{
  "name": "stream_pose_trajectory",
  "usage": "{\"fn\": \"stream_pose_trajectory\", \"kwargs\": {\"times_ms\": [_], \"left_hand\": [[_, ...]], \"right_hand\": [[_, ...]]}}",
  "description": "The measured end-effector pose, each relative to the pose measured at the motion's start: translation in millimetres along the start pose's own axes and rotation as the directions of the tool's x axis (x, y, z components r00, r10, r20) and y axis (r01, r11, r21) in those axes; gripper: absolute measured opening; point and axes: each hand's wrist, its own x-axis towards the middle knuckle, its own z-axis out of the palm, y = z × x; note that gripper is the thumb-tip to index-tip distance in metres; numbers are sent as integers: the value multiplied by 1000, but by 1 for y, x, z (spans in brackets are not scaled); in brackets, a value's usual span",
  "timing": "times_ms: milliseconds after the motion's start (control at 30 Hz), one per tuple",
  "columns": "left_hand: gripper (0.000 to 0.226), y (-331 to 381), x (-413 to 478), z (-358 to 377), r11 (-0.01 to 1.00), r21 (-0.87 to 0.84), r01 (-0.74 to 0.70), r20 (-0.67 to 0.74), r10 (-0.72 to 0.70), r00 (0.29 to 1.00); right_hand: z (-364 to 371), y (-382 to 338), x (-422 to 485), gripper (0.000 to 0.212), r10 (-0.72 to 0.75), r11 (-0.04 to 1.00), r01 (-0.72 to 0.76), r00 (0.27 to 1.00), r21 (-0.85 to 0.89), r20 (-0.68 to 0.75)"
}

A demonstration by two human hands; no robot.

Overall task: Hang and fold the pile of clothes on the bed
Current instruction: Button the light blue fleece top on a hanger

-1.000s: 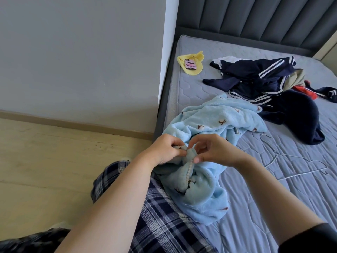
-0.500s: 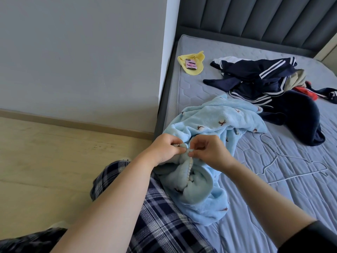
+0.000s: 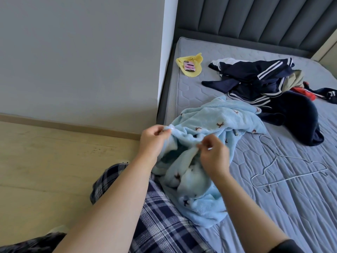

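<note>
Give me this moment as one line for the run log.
left hand: pinches blue garment edge | right hand: pinches its other edge | hanger: on bed, untouched | dark pile: on bed, beyond garment

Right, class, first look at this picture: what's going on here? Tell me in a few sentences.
A person at the edge of the bed is working on a blue fleece garment. The left hand and right hand each pinch part of its edge, hands apart. A wire hanger lies untouched on the mattress beside it. A pile of dark clothes sits farther back, not yet sorted, and a phone rests on a yellow cloth near the corner.
</note>
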Motion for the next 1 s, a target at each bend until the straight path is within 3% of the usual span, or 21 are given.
{"fn": "stream_pose_trajectory", "kwargs": {"times_ms": [67,133,200,233,300,367,433,467,533,567,600,667,733,833,900,933,1000], "left_hand": [[24,2,3,-6,999,-31,-42,-92,39,995],[28,4,2,-8,991,58,-121,-63,124,990],[29,7,-2,-4,973,132,-187,15,187,982],[28,8,-2,0,972,135,-195,55,189,980],[24,12,-4,5,981,100,-167,132,153,979],[22,14,-5,7,986,75,-147,201,129,971],[20,14,-7,6,981,70,-180,204,162,965],[20,12,-6,3,974,100,-203,162,186,969],[20,8,-2,-4,950,228,-213,26,213,977],[23,4,1,-8,940,292,-177,-37,197,980],[34,-1,5,-11,931,350,-101,-85,139,987],[70,-9,11,-14,891,421,170,-116,-134,984],[90,-14,12,-13,800,447,401,-55,-422,905],[65,-20,10,-7,725,506,466,76,-576,814],[35,-25,12,-3,753,494,435,88,-541,836],[21,-26,13,0,777,495,389,83,-488,869],[10,-22,12,4,808,539,239,83,-333,939]], "right_hand": [[-19,5,19,10,16,982,-30,997,-185,-76],[-33,8,38,10,98,884,17,970,-467,222],[-37,2,51,25,200,754,222,819,-618,537],[-36,-2,55,26,168,779,263,787,-569,593],[-28,-15,58,17,-54,905,284,816,-318,575],[-12,-27,61,44,-163,927,333,772,-172,614],[9,-34,61,35,-93,938,303,688,-168,720],[19,-33,59,20,-33,948,247,702,-200,711],[29,-28,61,19,116,978,1,828,-208,549],[32,-23,63,23,252,968,-221,863,-121,439],[33,-18,65,22,403,887,-457,837,66,370],[31,-12,65,14,624,535,-745,667,400,407],[27,-4,65,11,674,316,-784,582,534,456],[18,4,65,9,675,227,-741,588,633,446],[10,8,65,18,660,314,-723,632,616,405],[6,10,65,28,639,423,-697,682,578,355],[1,14,64,54,474,802,-507,862,316,178]]}}
